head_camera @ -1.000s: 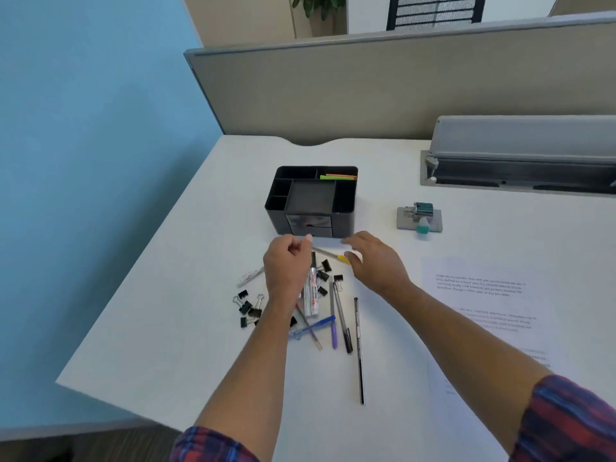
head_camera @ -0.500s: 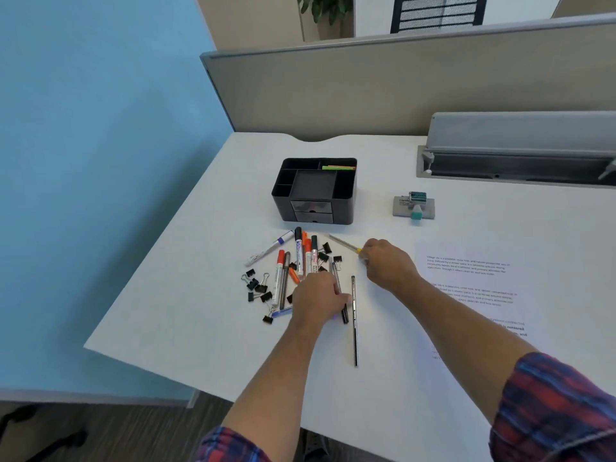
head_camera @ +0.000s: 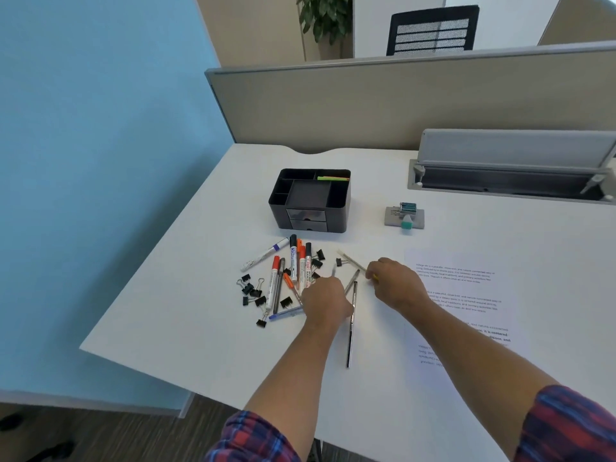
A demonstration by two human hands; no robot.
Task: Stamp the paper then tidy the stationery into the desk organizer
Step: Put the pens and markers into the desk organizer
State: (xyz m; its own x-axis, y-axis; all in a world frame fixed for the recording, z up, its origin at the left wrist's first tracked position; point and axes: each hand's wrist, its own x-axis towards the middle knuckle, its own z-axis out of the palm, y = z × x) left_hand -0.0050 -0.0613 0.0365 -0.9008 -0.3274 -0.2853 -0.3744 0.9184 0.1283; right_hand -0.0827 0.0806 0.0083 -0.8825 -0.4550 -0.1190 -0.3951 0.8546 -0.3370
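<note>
My left grip (head_camera: 328,300) curls over loose pens (head_camera: 350,323), my right grip (head_camera: 395,283) pinches a pencil (head_camera: 351,261), gathering them for the organizer (head_camera: 311,200); paper (head_camera: 463,295) lies rightward on the desk (head_camera: 200,311).

Matt black plastic organizer (head_camera: 310,201), smooth white matt desk (head_camera: 186,295), printed paper sheet (head_camera: 466,295), glossy plastic markers (head_camera: 293,261)

A single wide-angle view from a camera on the person's head, looking forward and steeply down onto a white bench (head_camera: 206,321). Both forearms reach in from the bottom edge. The bench fills the middle; a blue wall (head_camera: 100,161) lies left, and a beige partition (head_camera: 400,98) crosses the far side.
</note>
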